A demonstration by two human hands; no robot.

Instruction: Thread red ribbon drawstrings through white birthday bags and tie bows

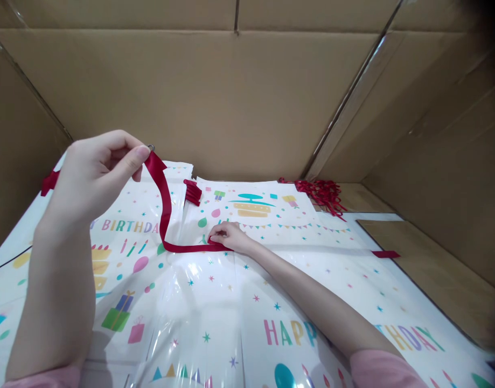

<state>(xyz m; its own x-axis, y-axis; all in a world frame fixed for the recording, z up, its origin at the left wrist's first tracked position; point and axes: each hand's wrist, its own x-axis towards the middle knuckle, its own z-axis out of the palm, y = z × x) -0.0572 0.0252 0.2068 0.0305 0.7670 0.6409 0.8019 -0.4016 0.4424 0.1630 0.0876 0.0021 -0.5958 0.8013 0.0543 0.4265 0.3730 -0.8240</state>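
Raised at the left, my left hand (104, 175) is closed in a pinch on one end of a red satin ribbon (165, 207). A small metal ring (151, 147) shows at the fingertips there. From that end the ribbon hangs down, bends, and runs flat to the right. My right hand (230, 237) rests low over the table covering, its fingers closed on the ribbon's other part; a small red fold shows at the fingertips. Beneath both hands lies a shiny white birthday-print covering (215, 302) with coloured stars, gifts and lettering.
A small folded bundle of red ribbon (193, 193) lies behind my hands. A tangled heap of thin red cords (322, 194) is at the back right. A red ribbon tip (387, 254) lies near the right edge. Cardboard walls (182, 102) enclose the back and sides.
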